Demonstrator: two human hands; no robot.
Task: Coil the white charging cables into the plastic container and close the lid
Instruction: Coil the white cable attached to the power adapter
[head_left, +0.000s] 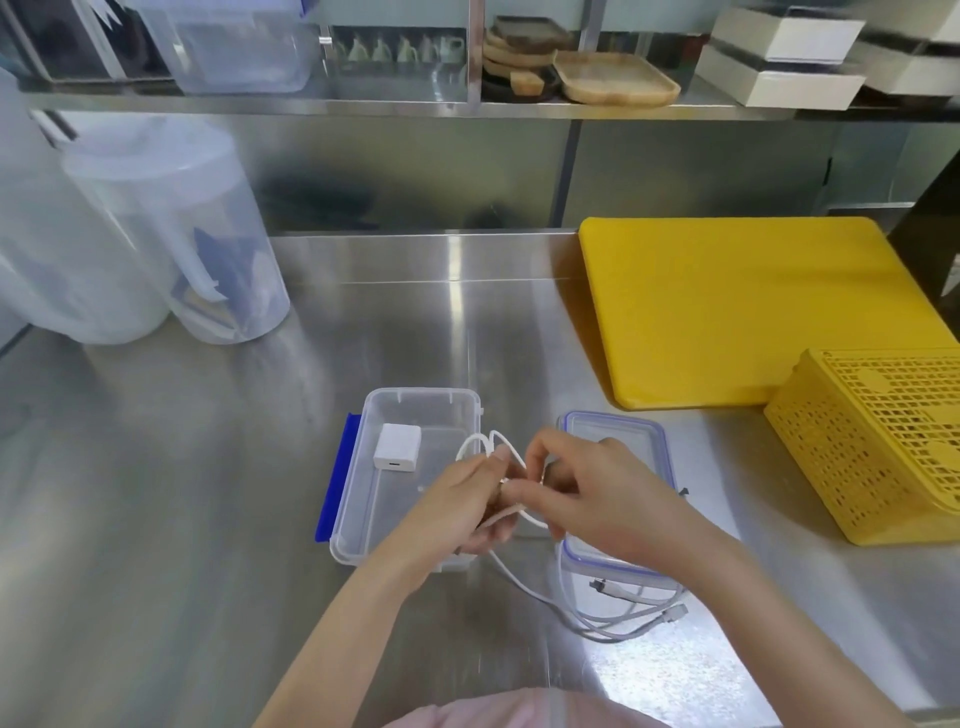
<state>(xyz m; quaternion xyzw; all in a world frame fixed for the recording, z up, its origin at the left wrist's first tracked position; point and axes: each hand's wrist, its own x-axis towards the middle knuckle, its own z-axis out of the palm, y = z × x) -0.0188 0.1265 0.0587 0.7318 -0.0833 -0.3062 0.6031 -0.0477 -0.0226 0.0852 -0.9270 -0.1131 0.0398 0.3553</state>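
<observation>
A clear plastic container (358, 499) with a blue side clip stands open on the steel counter, and a white charger block (397, 448) lies inside it. The clear lid (613, 431) with a blue rim lies just right of the container. My left hand (457, 506) and my right hand (582, 486) meet above the container's right edge, both holding loops of a white charging cable (480, 441). The cable's loose length (587, 618) trails down onto the counter, where its plug ends lie by the lid's near edge.
A yellow cutting board (737, 312) lies at the back right, with a yellow perforated basket (883, 447) in front of it. Clear plastic jugs (171, 239) stand at the back left. A steel shelf (415, 106) with trays and boxes runs above.
</observation>
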